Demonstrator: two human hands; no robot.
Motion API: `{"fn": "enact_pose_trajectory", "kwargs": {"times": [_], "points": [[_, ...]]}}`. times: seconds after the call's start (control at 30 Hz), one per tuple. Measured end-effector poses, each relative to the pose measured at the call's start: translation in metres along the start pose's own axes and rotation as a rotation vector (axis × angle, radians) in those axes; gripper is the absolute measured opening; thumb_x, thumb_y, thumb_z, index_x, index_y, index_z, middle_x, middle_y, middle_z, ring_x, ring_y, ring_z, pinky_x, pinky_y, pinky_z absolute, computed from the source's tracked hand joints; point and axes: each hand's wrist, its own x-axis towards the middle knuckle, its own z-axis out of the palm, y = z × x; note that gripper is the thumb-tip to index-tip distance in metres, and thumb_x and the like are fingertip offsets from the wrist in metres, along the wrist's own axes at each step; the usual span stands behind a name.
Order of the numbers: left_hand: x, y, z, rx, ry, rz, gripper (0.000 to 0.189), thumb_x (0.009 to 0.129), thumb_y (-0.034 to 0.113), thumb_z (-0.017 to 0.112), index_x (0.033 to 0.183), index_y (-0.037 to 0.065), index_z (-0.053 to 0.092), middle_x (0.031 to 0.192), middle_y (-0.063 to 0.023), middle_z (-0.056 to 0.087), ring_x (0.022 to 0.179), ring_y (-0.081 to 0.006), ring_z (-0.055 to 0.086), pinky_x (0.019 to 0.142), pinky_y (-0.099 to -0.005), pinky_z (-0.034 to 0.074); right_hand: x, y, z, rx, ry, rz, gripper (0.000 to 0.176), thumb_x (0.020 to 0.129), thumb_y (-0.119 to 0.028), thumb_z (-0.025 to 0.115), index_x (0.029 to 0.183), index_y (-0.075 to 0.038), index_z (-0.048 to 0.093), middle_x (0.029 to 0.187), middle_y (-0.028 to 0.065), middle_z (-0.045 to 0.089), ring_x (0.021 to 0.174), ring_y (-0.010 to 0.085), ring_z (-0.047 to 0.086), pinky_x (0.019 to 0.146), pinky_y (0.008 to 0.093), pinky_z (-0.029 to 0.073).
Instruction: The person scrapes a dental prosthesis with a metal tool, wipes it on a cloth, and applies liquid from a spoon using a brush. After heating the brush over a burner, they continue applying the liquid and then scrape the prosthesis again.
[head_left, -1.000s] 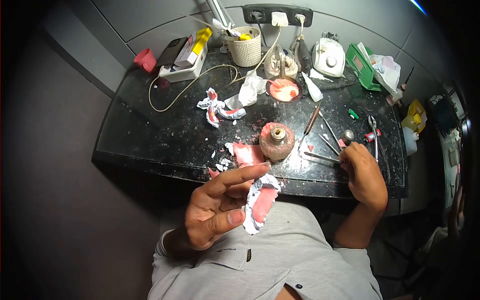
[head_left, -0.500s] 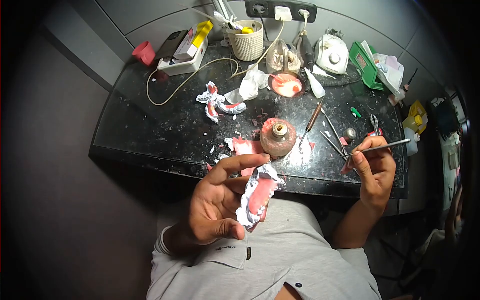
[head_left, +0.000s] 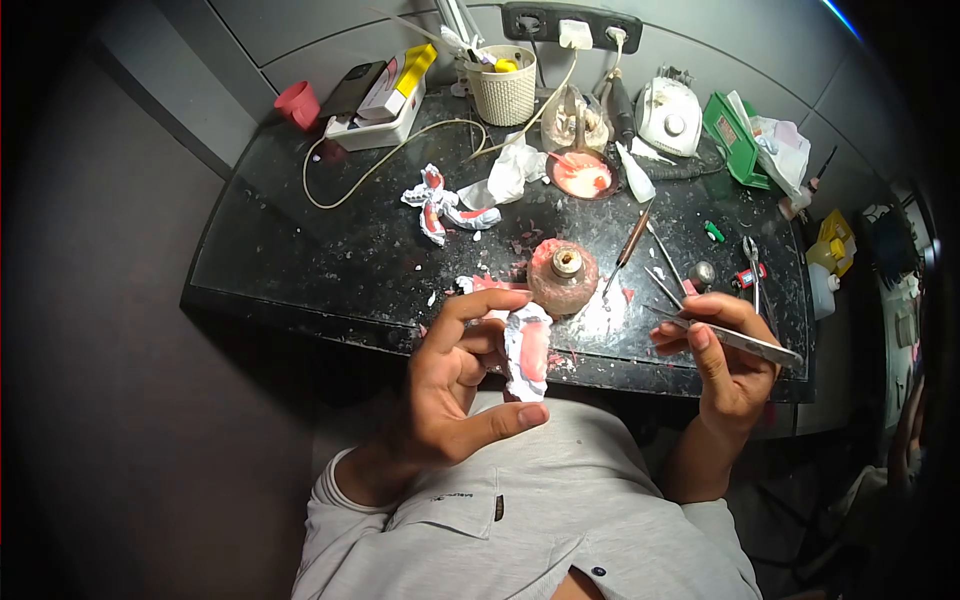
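Note:
My left hand (head_left: 455,385) holds a white plaster dental cast with pink wax (head_left: 526,350) between thumb and fingers, just in front of the black counter's near edge. My right hand (head_left: 722,365) grips a thin metal instrument (head_left: 735,340) whose shaft points right, its tip toward the cast. A round reddish spirit burner (head_left: 563,276) stands on the counter just beyond the cast. Pink wax sheet pieces (head_left: 488,287) lie beside it.
The black speckled counter (head_left: 330,260) carries another cast (head_left: 445,212), crumpled tissue (head_left: 510,175), a dish of pink wax (head_left: 582,176), loose hand tools (head_left: 640,245), pliers (head_left: 752,265), a woven cup (head_left: 505,88), a white machine (head_left: 668,105), a green box (head_left: 732,125) and a cable (head_left: 370,175).
My right hand picked the metal instrument off the counter, lifted it and turned it toward the cast. My left hand rotated the cast and moved it up toward the counter edge.

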Motion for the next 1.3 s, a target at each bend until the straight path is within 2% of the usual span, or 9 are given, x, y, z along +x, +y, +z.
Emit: {"fn": "enact_pose_trajectory", "kwargs": {"times": [0.07, 0.1, 0.13, 0.2, 0.23, 0.33, 0.37, 0.57, 1.3], "points": [[0.004, 0.009, -0.004, -0.178, -0.069, -0.203, 0.083, 0.078, 0.0, 0.075, 0.148, -0.001, 0.032, 0.124, -0.016, 0.057, 0.115, -0.0178, 0.057, 0.102, -0.0319, 0.042, 0.0, 0.0, 0.001, -0.056, -0.074, -0.046, 0.014, 0.094, 0.002, 0.063, 0.106, 0.011, 0.065, 0.088, 0.0192, 0.072, 0.079, 0.0208, 0.073, 0.07, 0.0309, 0.062], [0.005, 0.009, -0.003, -0.15, -0.079, -0.202, 0.076, 0.081, 0.016, 0.068, 0.147, -0.006, 0.037, 0.127, -0.0168, 0.057, 0.117, -0.02, 0.057, 0.103, -0.0319, 0.041, -0.003, -0.005, 0.007, -0.034, -0.019, 0.014, 0.01, 0.09, 0.004, 0.067, 0.098, 0.01, 0.069, 0.087, 0.0202, 0.073, 0.079, 0.0223, 0.073, 0.072, 0.0312, 0.061], [0.008, 0.007, -0.003, -0.154, -0.077, -0.204, 0.076, 0.081, 0.016, 0.068, 0.147, -0.006, 0.037, 0.127, -0.0168, 0.057, 0.117, -0.02, 0.057, 0.103, -0.0319, 0.041, -0.002, -0.006, 0.008, -0.036, -0.02, 0.018, 0.01, 0.09, 0.004, 0.067, 0.098, 0.01, 0.069, 0.087, 0.0202, 0.073, 0.079, 0.0223, 0.073, 0.072, 0.0312, 0.061], [0.012, 0.0, -0.002, -0.285, -0.06, -0.238, 0.081, 0.076, 0.038, 0.062, 0.138, -0.013, 0.045, 0.122, -0.0194, 0.061, 0.11, -0.0182, 0.061, 0.093, -0.0271, 0.046, 0.0, -0.006, 0.009, -0.135, -0.179, -0.134, 0.011, 0.084, 0.005, 0.071, 0.095, 0.008, 0.071, 0.087, 0.0201, 0.073, 0.08, 0.025, 0.074, 0.073, 0.0318, 0.059], [0.012, -0.003, -0.001, -0.242, -0.065, -0.218, 0.075, 0.09, 0.051, 0.047, 0.128, -0.013, 0.055, 0.118, -0.0198, 0.064, 0.107, -0.0197, 0.062, 0.091, -0.0282, 0.047, 0.0, -0.007, 0.012, -0.184, -0.207, -0.183, 0.015, 0.079, 0.006, 0.074, 0.093, 0.006, 0.072, 0.089, 0.0203, 0.073, 0.082, 0.0269, 0.074, 0.075, 0.0324, 0.058], [0.009, -0.021, 0.002, -0.211, 0.025, -0.212, 0.076, 0.103, 0.056, 0.027, 0.118, -0.011, 0.061, 0.11, -0.0183, 0.067, 0.106, -0.0211, 0.063, 0.092, -0.0308, 0.048, -0.002, -0.003, 0.024, -0.173, -0.304, -0.304, 0.016, 0.078, 0.006, 0.076, 0.093, 0.005, 0.072, 0.094, 0.0204, 0.073, 0.086, 0.0282, 0.074, 0.077, 0.0341, 0.059], [0.007, -0.023, 0.007, -0.093, 0.074, -0.208, 0.092, 0.105, 0.06, 0.004, 0.107, -0.008, 0.065, 0.103, -0.017, 0.068, 0.104, -0.0221, 0.064, 0.094, -0.0332, 0.048, -0.004, -0.002, 0.026, -0.161, -0.338, -0.296, 0.02, 0.076, 0.006, 0.078, 0.095, 0.005, 0.072, 0.094, 0.0202, 0.072, 0.088, 0.0291, 0.074, 0.08, 0.0351, 0.06], [0.008, -0.019, 0.005, 0.077, 0.021, -0.191, 0.098, 0.101, 0.066, -0.001, 0.1, -0.005, 0.066, 0.098, -0.0151, 0.068, 0.095, -0.0204, 0.066, 0.094, -0.033, 0.048, -0.006, -0.007, 0.043, -0.383, -0.424, -0.411, 0.026, 0.074, 0.001, 0.082, 0.098, -0.002, 0.074, 0.099, 0.0111, 0.074, 0.098, 0.0309, 0.072, 0.089, 0.0431, 0.058], [0.006, -0.023, 0.005, 0.063, 0.058, -0.26, 0.104, 0.098, 0.07, -0.003, 0.098, -0.006, 0.067, 0.092, -0.0142, 0.07, 0.09, -0.0194, 0.066, 0.089, -0.0316, 0.05, -0.01, 0.003, 0.051, -0.43, -0.476, -0.476, 0.024, 0.073, -0.013, 0.084, 0.095, -0.008, 0.078, 0.094, 0.0049, 0.076, 0.103, 0.0306, 0.07, 0.093, 0.0465, 0.054]]}}
